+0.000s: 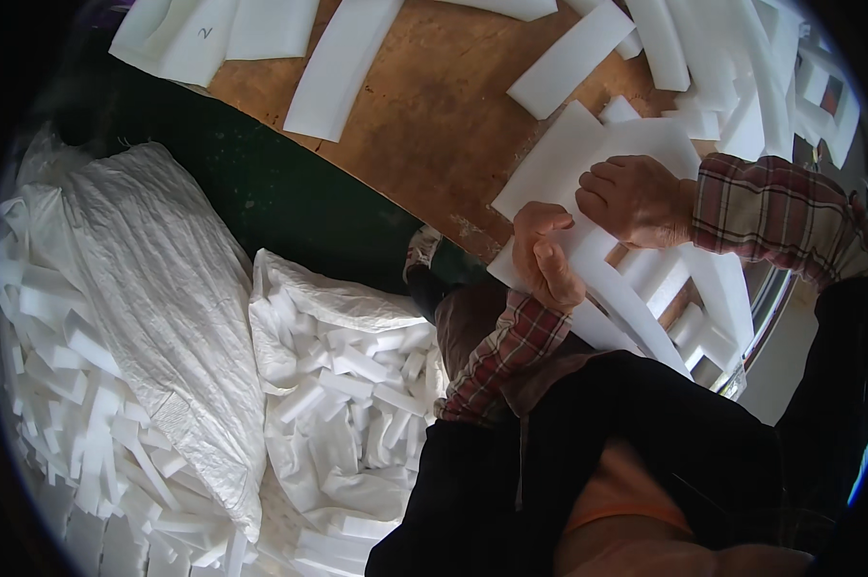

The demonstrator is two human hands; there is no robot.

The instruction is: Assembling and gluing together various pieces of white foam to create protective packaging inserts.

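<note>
At the table's right edge, white foam pieces (546, 159) lie piled and overlapping. My left hand (547, 258) is at the near edge of the pile, its fingers curled and thumb bent in around the border of a white foam piece (631, 300). Close beside it, my right hand (634, 200) is closed like a fist over a broad foam sheet (660, 139). What its fingers hold, if anything, is hidden beneath them. Both wrists come out of plaid cuffs.
Flat foam strips (343, 72) lie across the brown wooden table (424, 96). More foam blocks (703, 58) crowd its far right. To the left, over the green floor (227, 144), stand a large white woven sack (155, 279) and a second open sack (333, 293) full of small foam offcuts (357, 365).
</note>
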